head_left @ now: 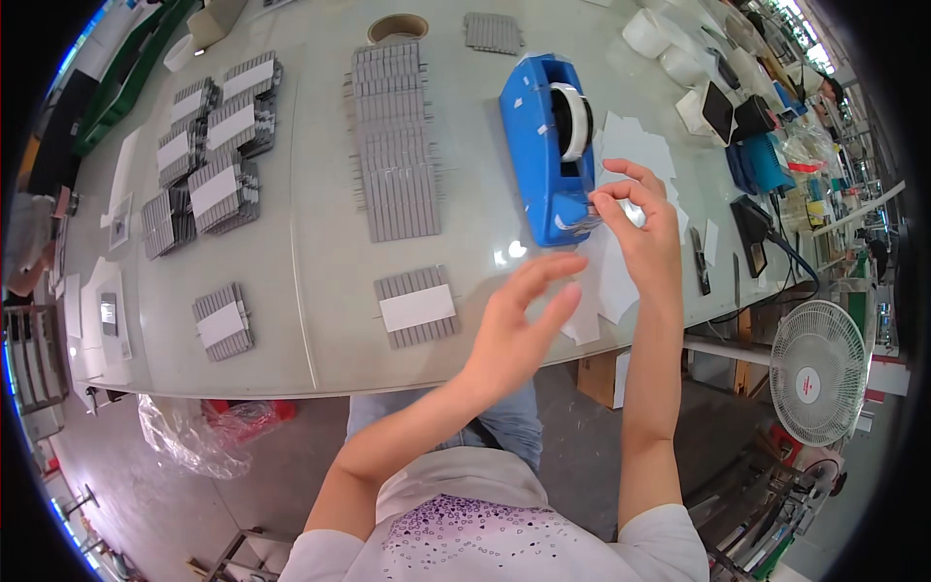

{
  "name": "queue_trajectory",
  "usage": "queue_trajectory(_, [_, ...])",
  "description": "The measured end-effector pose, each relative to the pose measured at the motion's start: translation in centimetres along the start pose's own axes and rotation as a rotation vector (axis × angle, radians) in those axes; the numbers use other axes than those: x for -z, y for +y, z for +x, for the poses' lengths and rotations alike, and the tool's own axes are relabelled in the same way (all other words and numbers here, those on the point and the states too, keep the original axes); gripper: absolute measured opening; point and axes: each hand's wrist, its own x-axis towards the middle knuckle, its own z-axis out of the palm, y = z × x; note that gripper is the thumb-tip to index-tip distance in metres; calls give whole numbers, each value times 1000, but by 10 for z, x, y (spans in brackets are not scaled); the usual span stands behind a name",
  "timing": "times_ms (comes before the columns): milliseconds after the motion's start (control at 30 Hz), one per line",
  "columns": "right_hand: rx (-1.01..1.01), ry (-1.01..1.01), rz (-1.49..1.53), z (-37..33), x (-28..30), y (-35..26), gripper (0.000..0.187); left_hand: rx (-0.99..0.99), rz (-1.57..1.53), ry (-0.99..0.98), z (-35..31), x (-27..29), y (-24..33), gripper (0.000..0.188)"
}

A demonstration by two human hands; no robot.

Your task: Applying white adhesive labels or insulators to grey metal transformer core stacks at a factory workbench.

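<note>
My right hand point(645, 228) is at the front end of a blue tape dispenser point(529, 145), its thumb and forefinger pinched together at the tape's free end by the cutter. A white roll of tape point(578, 121) sits in the dispenser. Left of it, my left hand point(514, 325) hovers over the table edge with thumb and fingers apart, holding nothing. Nearest to that hand lies a flat bundle of grey strips point(412, 335) with a white paper label point(417, 307) across it. Thin leads stick out at the bundle's sides.
A long row of grey strips point(393, 145) runs up the table's middle, with a brown tape roll point(398, 27) behind. Labelled bundles point(218, 194) are stacked at left, and one point(223, 322) lies nearer. White paper slips point(616, 272) and a knife point(699, 262) lie right; a fan point(819, 373) stands beyond.
</note>
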Motion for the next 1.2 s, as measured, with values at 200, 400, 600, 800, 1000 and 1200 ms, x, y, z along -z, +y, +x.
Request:
queue_trajectory(200, [62, 111, 52, -61, 9, -5, 5, 413, -737, 62, 45, -11, -21, 27])
queue_trajectory(400, [67, 106, 37, -70, 10, -4, 4, 408, -805, 97, 53, -20, -2, 18])
queue_trajectory(600, [214, 177, -381, -72, -7, 10, 4, 362, -741, 214, 58, -31, -17, 14])
queue_trajectory(800, [-66, 218, 111, -100, -8, 12, 4, 265, -737, 293, 26, -45, -17, 15])
queue_trajectory(1000, [-197, -170, 443, -116, -44, -36, 6, -136, -323, 457, -49, 24, -9, 14])
queue_trajectory(1200, [-345, -485, 538, -111, -80, -56, 7, 16, 114, 406, -123, 94, 2, 11])
